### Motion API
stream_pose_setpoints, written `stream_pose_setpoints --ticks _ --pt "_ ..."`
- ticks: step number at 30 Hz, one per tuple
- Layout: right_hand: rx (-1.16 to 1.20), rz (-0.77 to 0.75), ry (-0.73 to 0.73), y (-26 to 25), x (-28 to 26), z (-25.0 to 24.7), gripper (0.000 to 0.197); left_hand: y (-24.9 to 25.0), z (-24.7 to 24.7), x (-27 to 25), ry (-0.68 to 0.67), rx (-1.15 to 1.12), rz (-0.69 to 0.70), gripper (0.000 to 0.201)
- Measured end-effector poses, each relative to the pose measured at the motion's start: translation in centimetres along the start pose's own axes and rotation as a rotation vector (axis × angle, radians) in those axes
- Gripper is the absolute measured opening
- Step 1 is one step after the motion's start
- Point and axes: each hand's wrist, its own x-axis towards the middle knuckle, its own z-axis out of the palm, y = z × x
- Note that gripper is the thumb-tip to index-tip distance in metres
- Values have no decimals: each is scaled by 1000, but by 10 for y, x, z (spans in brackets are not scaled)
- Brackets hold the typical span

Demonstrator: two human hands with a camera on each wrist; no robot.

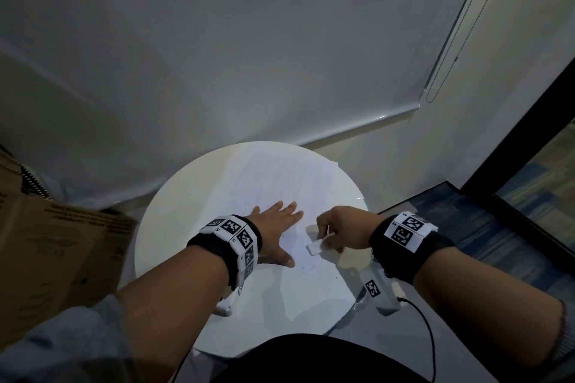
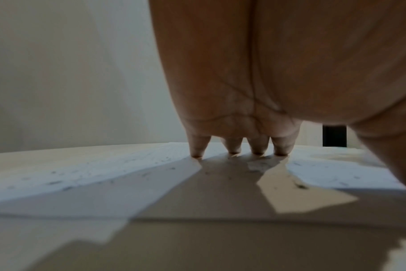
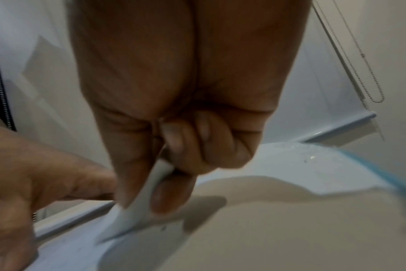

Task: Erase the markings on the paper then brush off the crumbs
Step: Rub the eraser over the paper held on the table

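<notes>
Left hand (image 1: pixel 275 228), fingers flat, pins the thin, flimsy paper (image 1: pixel 273 177) at 6 o'clock; right hand (image 1: pixel 340 232) pinches the eraser (image 1: pixel 314 248).

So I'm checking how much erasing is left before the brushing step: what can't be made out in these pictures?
- Markings on the paper: head view, overexposed; only faint strokes near the left hand.
- Paper under that hand: hidden by the palm.
- Eraser tip: right wrist view, motion-blurred; contact with the paper unclear.
- Crumbs: left wrist view, dark specks too small and blurred to tell from marks.
</notes>
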Motion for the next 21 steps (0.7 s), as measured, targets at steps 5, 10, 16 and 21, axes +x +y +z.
stream_pose_setpoints --ticks 5,10,16,21 --pt "19 47 240 2 7 1 12 -1 0 1 -6 -4 -3 106" --pt "46 -1 -59 4 -1 3 16 1 -1 0 -12 -6 1 107" --pt "-9 16 193 -1 2 0 5 1 -1 -2 -9 -16 -4 106" --pt "-7 2 80 0 -2 5 7 2 -2 0 -17 -7 -1 106"
